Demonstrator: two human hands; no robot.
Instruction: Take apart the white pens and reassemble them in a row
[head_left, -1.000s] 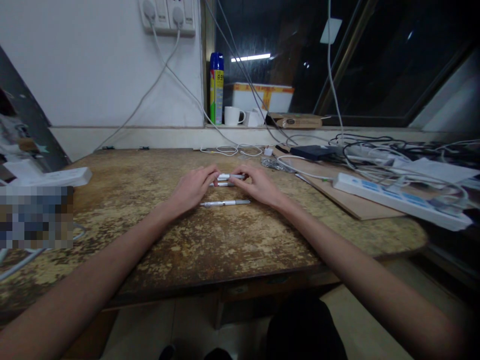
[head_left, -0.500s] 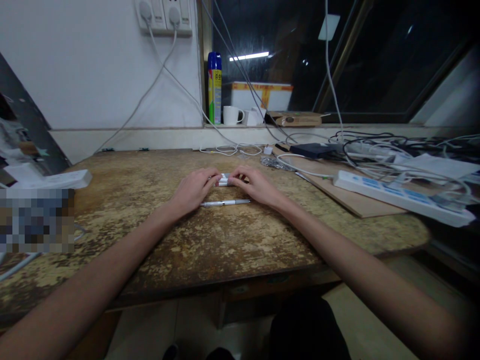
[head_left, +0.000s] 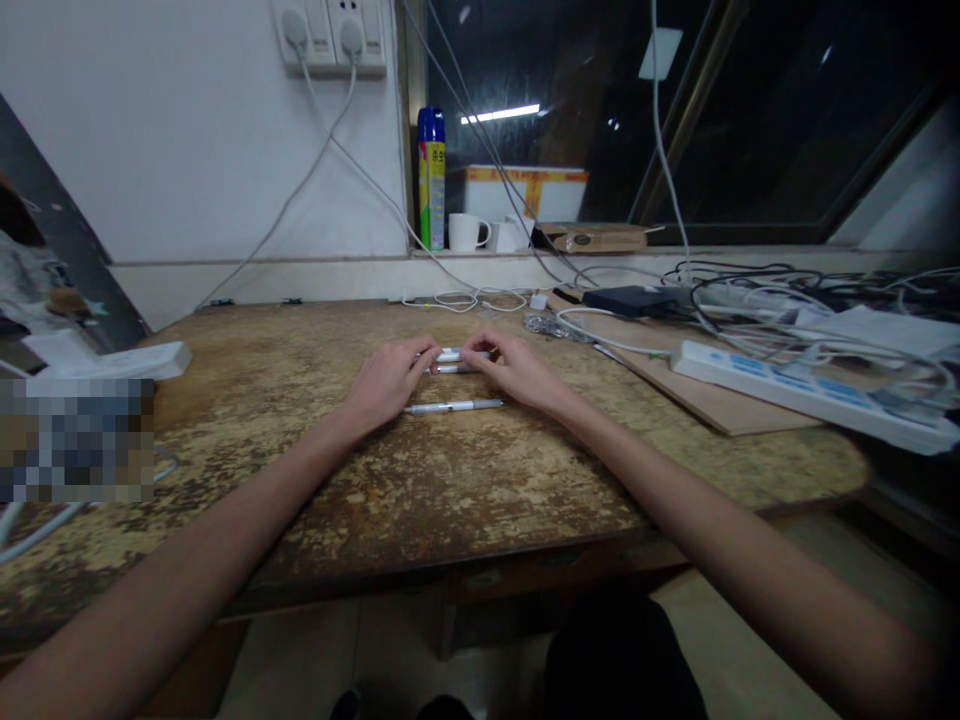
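Note:
Both of my hands rest on a worn wooden table. My left hand and my right hand pinch the two ends of a pair of silver pens lying side by side between them. The fingers of each hand are curled onto the pens. A third silver pen lies loose on the table just in front of the hands, near both wrists.
A white power strip on a thin board and a tangle of cables fill the right side. A spray can, mugs and boxes stand on the sill. Another white strip lies at left.
The hands stay on the two pens; half a second ago they had closed in together, and now they sit slightly apart again. The loose pen has not moved.

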